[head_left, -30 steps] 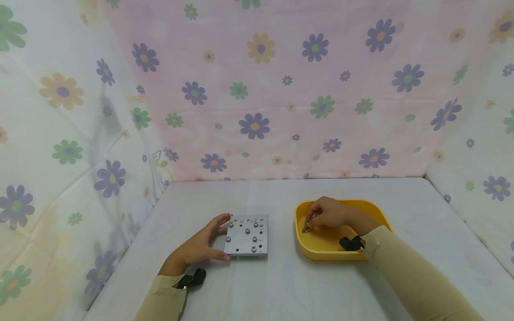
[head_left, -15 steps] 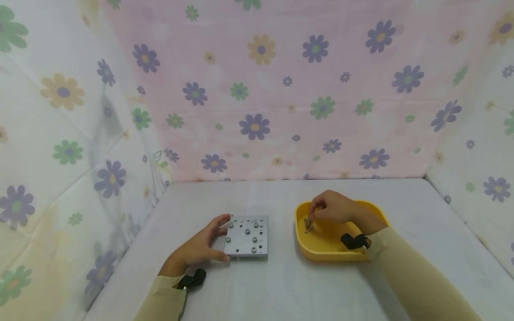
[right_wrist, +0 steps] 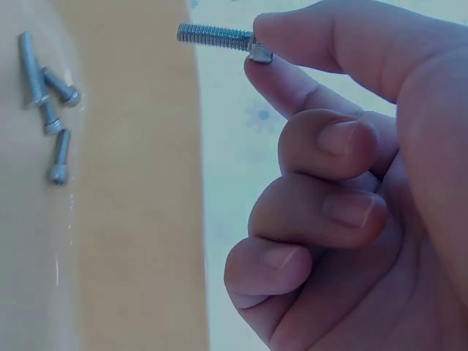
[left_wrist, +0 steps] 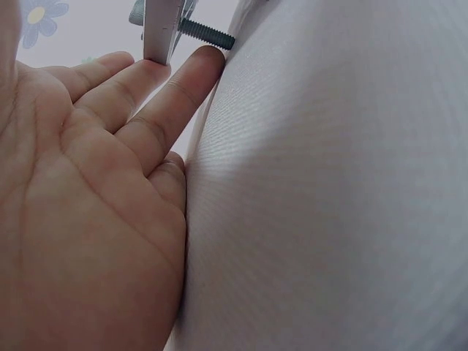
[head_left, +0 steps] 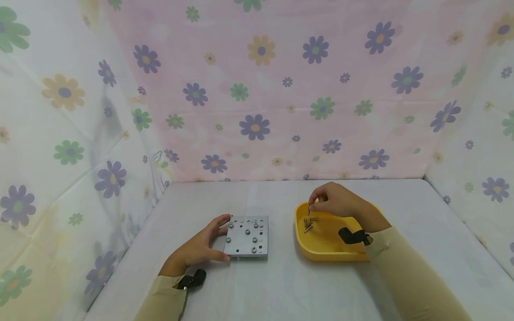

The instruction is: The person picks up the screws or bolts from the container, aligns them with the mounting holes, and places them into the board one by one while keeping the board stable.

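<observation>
A square grey metal plate (head_left: 241,244), pierced with holes, has several socket head screws (head_left: 247,232) set in it. My left hand (head_left: 201,244) holds its left side, thumb at the near corner and fingers at the far one. From below the plate, a threaded shank (left_wrist: 208,34) sticks out beside a fingertip in the left wrist view. Over the yellow tray (head_left: 333,257), my right hand (head_left: 337,203) pinches one socket head screw (right_wrist: 216,36) by its head between thumb and index finger. The other fingers are curled in.
Several loose socket head screws (head_left: 308,225) lie at the left end of the tray, under the right hand. White cloth (head_left: 277,285) covers the table. Flowered curtains (head_left: 257,89) close off the back and both sides.
My right hand has risen from the tray floor, now with a single screw at its fingertips; the other screws show in the tray. The left hand and plate have stayed put.
</observation>
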`<state>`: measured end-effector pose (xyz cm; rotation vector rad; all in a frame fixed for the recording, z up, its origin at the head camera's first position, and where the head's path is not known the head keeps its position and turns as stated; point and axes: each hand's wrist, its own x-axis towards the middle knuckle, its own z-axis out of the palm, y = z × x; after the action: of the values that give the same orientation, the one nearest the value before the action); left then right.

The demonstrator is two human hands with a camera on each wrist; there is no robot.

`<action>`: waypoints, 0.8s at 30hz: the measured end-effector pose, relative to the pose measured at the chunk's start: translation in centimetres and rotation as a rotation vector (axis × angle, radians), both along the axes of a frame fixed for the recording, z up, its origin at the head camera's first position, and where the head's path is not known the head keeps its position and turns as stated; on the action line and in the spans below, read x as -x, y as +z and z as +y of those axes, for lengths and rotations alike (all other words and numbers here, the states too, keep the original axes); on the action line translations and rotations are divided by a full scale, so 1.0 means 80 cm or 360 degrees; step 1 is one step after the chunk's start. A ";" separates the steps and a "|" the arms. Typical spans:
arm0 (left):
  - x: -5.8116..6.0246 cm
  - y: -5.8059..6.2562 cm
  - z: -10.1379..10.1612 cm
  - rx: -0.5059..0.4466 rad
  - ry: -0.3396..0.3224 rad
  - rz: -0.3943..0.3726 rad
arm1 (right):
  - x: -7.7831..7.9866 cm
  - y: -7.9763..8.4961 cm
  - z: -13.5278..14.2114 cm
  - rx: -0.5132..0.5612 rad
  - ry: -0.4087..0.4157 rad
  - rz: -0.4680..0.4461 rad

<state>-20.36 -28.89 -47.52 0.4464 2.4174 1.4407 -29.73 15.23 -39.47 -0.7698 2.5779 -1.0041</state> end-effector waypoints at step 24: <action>0.003 -0.003 -0.002 -0.0039 -0.0058 0.0048 | -0.023 0.013 0.001 0.0324 -0.0257 0.0151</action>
<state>-20.63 -29.03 -47.75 0.5182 2.4045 1.4600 -27.92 15.28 -38.42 -0.6803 2.6830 -1.3261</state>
